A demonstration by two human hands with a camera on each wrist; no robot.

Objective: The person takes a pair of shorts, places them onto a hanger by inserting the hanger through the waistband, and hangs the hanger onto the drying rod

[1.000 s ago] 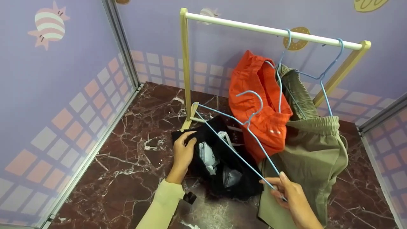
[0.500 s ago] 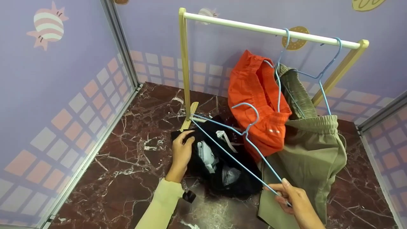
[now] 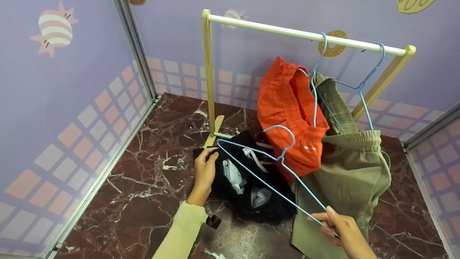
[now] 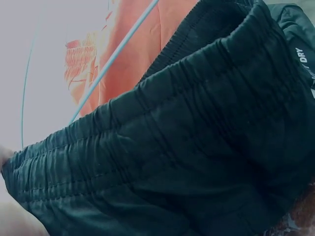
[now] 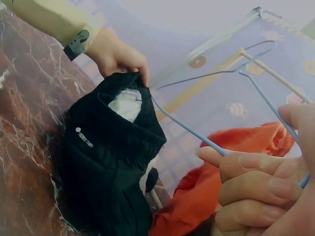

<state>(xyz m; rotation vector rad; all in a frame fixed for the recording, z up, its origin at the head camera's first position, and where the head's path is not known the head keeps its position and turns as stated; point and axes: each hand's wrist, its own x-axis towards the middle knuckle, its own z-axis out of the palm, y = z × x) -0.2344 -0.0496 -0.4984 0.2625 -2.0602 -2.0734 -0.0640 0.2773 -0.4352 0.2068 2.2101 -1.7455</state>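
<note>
Black elastic-waisted pants point(image 3: 278, 208) lie bunched low in front of the rack, waist opening upward, with pale lining and a white drawstring showing. My left hand point(image 3: 205, 171) pinches the left end of their waistband, which fills much of the left wrist view as a gathered band point(image 4: 147, 132). In my right hand point(image 3: 341, 226) is a blue wire hanger point(image 3: 279, 159), gripped near one lower corner with the thumb along the wire. Its far corner sits close by my left fingertips, over the waistband's edge; the hook points up. No garment is on this hanger.
A small rack with a white rail point(image 3: 266, 27) and wooden posts stands by the patterned wall. On its right half hang an orange elastic-waisted garment point(image 3: 280, 97) and olive pants point(image 3: 355, 172), each on a blue hanger. Underneath is a dark red marbled floor point(image 3: 143, 212).
The hanger has come down and toward my body, its far corner dropping from the rack's foot to the waistband by my left hand. My left hand keeps its pinch almost in place.
</note>
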